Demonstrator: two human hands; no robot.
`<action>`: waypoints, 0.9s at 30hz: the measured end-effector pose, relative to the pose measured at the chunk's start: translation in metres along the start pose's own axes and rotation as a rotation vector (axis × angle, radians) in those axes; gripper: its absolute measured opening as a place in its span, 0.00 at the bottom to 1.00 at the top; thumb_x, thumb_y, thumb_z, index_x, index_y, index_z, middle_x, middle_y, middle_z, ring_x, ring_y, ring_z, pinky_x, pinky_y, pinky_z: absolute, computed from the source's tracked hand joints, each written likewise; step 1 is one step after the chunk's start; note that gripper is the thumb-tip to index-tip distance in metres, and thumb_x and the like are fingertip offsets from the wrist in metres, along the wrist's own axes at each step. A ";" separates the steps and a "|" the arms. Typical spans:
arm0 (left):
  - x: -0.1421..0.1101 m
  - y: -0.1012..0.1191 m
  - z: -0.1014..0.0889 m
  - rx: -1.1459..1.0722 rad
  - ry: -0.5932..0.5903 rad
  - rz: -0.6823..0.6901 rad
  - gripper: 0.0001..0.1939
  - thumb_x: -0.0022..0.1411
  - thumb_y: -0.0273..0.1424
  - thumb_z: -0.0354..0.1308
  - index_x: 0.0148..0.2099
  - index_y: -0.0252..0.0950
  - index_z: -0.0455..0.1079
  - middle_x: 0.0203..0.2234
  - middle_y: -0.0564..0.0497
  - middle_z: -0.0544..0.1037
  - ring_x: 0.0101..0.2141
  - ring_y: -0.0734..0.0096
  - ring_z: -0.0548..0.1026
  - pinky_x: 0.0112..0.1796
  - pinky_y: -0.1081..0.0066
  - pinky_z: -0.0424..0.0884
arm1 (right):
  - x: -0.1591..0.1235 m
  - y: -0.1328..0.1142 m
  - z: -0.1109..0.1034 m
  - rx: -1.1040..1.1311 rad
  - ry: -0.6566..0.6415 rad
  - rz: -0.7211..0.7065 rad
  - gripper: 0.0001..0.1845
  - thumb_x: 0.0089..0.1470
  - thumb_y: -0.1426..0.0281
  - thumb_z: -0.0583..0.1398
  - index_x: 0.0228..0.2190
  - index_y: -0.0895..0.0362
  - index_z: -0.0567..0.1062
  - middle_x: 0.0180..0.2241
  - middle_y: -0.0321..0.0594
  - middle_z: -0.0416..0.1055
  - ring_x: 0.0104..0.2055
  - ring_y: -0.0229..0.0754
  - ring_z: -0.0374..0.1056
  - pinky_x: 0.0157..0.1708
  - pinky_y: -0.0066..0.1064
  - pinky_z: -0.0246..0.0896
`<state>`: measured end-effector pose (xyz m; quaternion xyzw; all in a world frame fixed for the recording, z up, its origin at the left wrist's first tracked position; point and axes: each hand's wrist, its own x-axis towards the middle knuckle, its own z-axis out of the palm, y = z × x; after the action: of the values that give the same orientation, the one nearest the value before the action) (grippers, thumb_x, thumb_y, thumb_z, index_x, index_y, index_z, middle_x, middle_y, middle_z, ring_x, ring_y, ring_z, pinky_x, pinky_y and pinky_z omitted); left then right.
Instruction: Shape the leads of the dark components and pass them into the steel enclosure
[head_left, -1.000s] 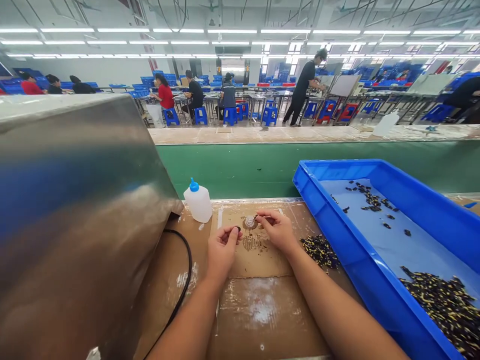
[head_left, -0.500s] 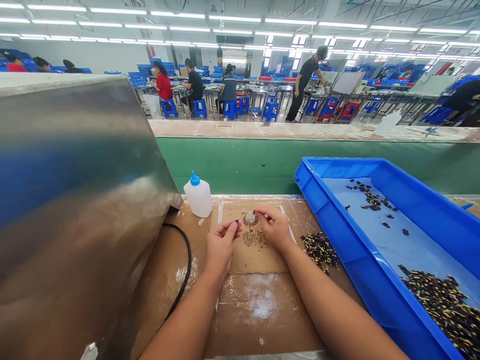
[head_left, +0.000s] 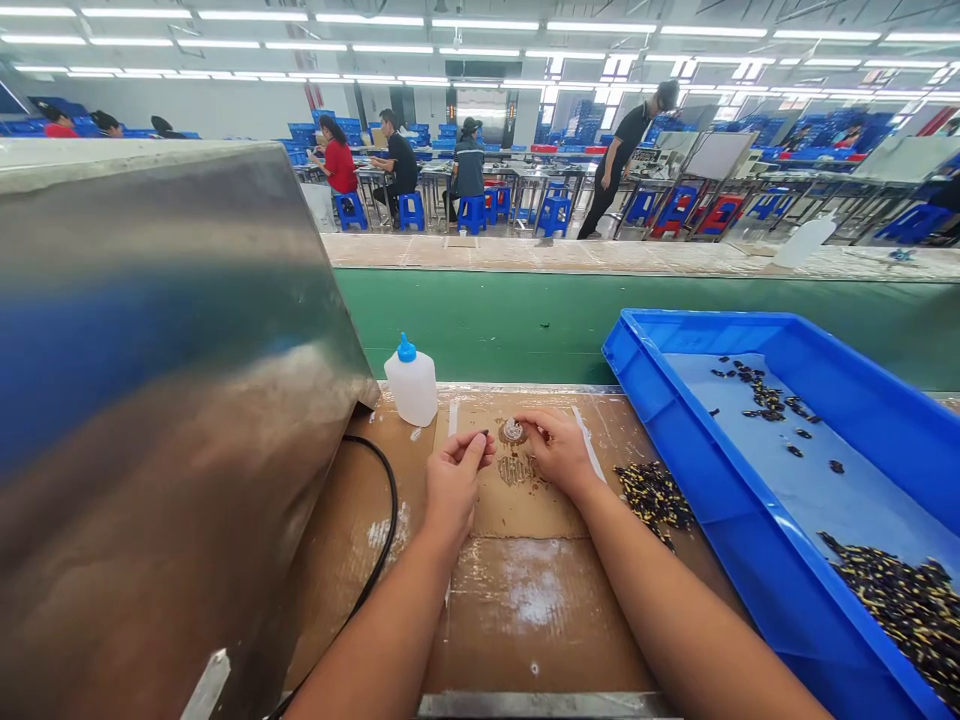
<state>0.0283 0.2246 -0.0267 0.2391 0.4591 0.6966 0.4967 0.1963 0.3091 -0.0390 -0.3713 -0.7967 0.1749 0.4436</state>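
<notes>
So, left hand (head_left: pixel 454 480) pinches a small dark piece (head_left: pixel 485 434) at its one o'clock; right hand (head_left: pixel 561 452) is curled by a whitish blob (head_left: pixel 513 430) at its ten o'clock, can't tell if it's gripping anything.

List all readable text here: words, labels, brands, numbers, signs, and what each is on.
No readable text anywhere.
Bottle: no label visible.
Tray, cardboard: no print I can make out.
Piece in the left hand: too small to tell.
Panels beside the far door: any marks too small and blurred.
</notes>
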 end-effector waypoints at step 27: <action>-0.002 0.011 0.003 -0.235 -0.045 -0.252 0.18 0.46 0.34 0.79 0.35 0.31 0.77 0.34 0.44 0.82 0.34 0.72 0.79 0.36 0.75 0.75 | -0.021 -0.039 -0.005 0.223 0.190 0.226 0.10 0.64 0.61 0.61 0.42 0.52 0.79 0.40 0.42 0.80 0.37 0.44 0.76 0.37 0.35 0.74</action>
<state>0.0265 0.2234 -0.0157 0.1355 0.3898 0.6722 0.6147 0.1903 0.2671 -0.0245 -0.4218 -0.6801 0.2752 0.5327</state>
